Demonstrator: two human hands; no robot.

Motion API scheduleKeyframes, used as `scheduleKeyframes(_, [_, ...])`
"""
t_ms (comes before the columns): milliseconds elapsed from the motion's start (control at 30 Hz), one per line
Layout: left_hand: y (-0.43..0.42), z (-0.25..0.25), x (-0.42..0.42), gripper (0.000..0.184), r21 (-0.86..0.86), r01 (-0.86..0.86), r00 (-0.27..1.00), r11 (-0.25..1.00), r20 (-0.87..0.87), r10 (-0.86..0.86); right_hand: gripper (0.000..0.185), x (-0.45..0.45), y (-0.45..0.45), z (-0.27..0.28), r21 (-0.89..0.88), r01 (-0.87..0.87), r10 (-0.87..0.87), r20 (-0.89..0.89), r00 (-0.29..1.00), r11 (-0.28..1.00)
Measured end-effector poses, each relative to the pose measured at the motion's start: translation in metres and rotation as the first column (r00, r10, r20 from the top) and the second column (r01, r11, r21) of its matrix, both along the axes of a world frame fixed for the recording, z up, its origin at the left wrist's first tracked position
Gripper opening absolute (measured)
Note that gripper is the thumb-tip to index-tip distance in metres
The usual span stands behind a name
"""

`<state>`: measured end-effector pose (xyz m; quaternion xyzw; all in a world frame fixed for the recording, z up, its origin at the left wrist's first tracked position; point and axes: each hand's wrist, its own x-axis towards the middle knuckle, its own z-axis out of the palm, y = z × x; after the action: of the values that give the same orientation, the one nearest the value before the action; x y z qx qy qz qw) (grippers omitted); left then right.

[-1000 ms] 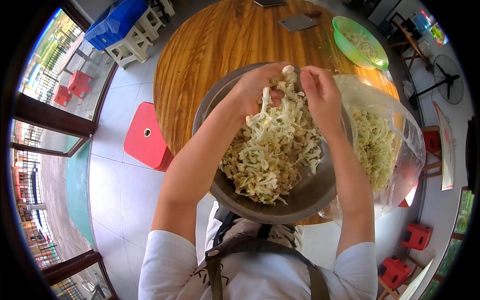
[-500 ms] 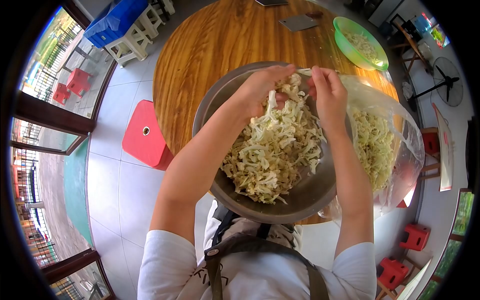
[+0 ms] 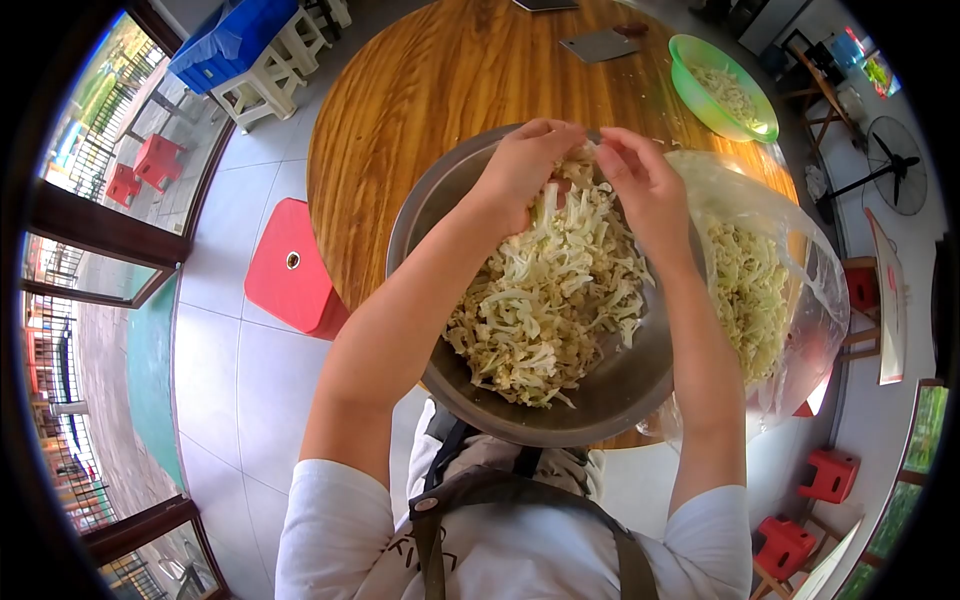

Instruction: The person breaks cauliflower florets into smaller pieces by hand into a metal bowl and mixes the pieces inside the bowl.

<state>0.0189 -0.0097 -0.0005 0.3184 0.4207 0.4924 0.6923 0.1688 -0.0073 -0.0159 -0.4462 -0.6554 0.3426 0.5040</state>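
One big round table [image 3: 430, 90] spreads out past both hands, a flat place for things to sit. One wide metal bowl [image 3: 635, 388] is right under the hands, likely so that loose bits drop into it. A clear bag [image 3: 822, 275] with more bits is just beside the right arm, maybe to keep it close. A green bowl [image 3: 690, 50] sits ahead and to the right of the right hand [image 3: 645, 190]. A knife [image 3: 598, 46] lies well ahead of both hands, out of the way. The left hand [image 3: 520, 170] curls around some cauliflower [image 3: 545, 300], right above the heap in the metal bowl. The right hand is half closed just beside it; I cannot tell if it pinches anything.
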Motion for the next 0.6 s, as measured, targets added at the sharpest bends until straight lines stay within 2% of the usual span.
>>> scheduleKeyframes(33, [-0.001,0.000,0.001,0.018,0.030,0.008,0.999,1.000,-0.050,-0.006,0.029,0.000,0.000,0.000,-0.045,-0.040,0.039,-0.022,0.999,0.998])
scheduleKeyframes(100, [-0.002,0.000,0.001,0.018,0.018,0.018,0.999,1.000,-0.033,-0.018,0.027,0.001,0.000,0.001,-0.133,-0.122,0.113,-0.071,0.991,0.984])
scheduleKeyframes(200, [-0.003,0.001,0.000,0.018,0.020,0.048,0.999,0.999,-0.007,-0.048,0.022,0.007,0.005,-0.002,-0.215,-0.130,0.099,-0.150,0.984,0.968])
scheduleKeyframes(300, [-0.002,-0.001,0.000,0.019,0.023,0.091,0.996,0.996,-0.022,-0.090,0.019,0.010,0.011,-0.007,-0.290,-0.194,0.065,-0.403,0.913,0.937])
scheduleKeyframes(400, [-0.003,0.000,-0.001,0.020,-0.001,0.082,0.996,0.997,0.043,-0.081,0.018,0.012,0.013,-0.006,-0.300,-0.145,-0.036,-0.522,0.852,0.943])
scheduleKeyframes(500, [0.003,-0.004,-0.007,0.022,-0.072,0.038,0.977,0.997,0.212,-0.022,0.023,0.013,0.012,-0.002,-0.204,0.040,-0.086,-0.222,0.971,0.978])
scheduleKeyframes(533, [0.005,-0.006,-0.009,0.022,-0.102,0.026,0.962,0.994,0.274,0.003,0.024,0.012,0.011,-0.004,-0.147,0.055,-0.073,-0.119,0.990,0.988])
scheduleKeyframes(600, [0.005,-0.005,-0.007,0.022,-0.084,0.000,0.970,0.996,0.242,0.020,0.027,0.008,0.009,-0.008,-0.031,0.067,-0.064,0.094,0.993,0.997])
